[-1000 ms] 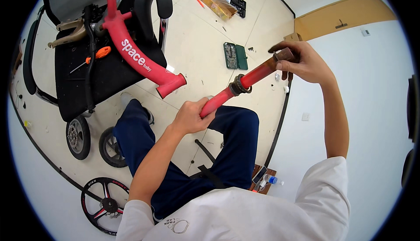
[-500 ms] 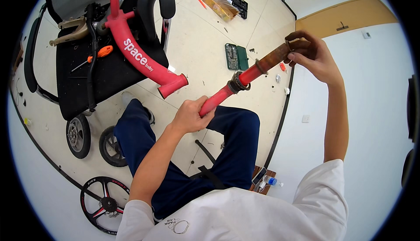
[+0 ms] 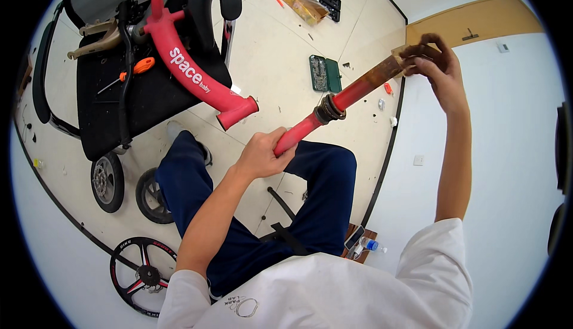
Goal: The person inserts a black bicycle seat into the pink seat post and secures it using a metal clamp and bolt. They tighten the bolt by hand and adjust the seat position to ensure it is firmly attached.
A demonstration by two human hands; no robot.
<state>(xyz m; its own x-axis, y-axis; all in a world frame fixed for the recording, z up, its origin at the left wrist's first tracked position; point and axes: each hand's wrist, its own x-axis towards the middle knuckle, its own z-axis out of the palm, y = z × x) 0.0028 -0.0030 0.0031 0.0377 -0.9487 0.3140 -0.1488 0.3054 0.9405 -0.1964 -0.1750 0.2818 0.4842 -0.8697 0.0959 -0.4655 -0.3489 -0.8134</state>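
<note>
Broadly, the pale tiled floor (image 3: 286,48) spreads out around you. Ahead on your left stands the black chair (image 3: 167,99), and the red frame (image 3: 191,75) lies across it, one open tube end jutting past the chair's edge. At lower left, near your sleeve, you have the large spoked wheel (image 3: 147,276), mostly black with red on its spokes.

In front of you, held in the air to the right of the frame, is the red tube (image 3: 301,130); it slants upward from left to right, red along its lower part and rusty brown at its upper end. One smaller wheel (image 3: 104,180) shows just below the chair, and a second small wheel (image 3: 146,200) is partly hidden by your left trouser leg.

Your hands are well apart. Your left hand (image 3: 262,153) is wrapped around the tube's lower part; your right hand (image 3: 439,69) curls its fingers at the brown end, though whether they grip it cannot be told.

Farther off, the green case (image 3: 319,73) lies open. An orange-handled screwdriver (image 3: 143,65) lies on the chair. Smallest, the dark rings (image 3: 328,109) sit stacked around your tube, between your hands.
</note>
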